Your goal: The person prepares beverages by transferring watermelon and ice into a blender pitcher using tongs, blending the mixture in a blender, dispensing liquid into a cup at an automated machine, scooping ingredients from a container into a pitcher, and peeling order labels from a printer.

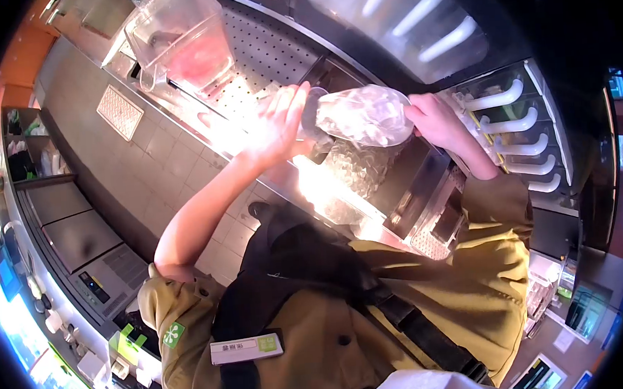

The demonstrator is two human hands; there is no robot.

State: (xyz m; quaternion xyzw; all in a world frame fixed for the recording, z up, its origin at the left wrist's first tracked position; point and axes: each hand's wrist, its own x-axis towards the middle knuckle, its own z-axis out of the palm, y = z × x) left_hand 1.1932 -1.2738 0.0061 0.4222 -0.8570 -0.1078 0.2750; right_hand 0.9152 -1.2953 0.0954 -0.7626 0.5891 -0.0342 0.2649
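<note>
Over the ice bin (415, 192), my right hand (435, 120) is closed on the end of a clear scoop (364, 116) heaped with ice. The scoop lies nearly level, its front end against the grey-rimmed mouth of a clear cup (312, 116). My left hand (279, 125) wraps round that cup, fingers together; glare washes out most of the cup and its contents. Loose ice cubes (360, 166) fill part of the bin below both hands.
A large clear pitcher (199, 51) with pink contents stands on the perforated metal counter (266, 37), upper left. White curved handles (510, 122) line the right side. Floor tiles (173, 153) and a low refrigerated cabinet (78, 230) lie to the left.
</note>
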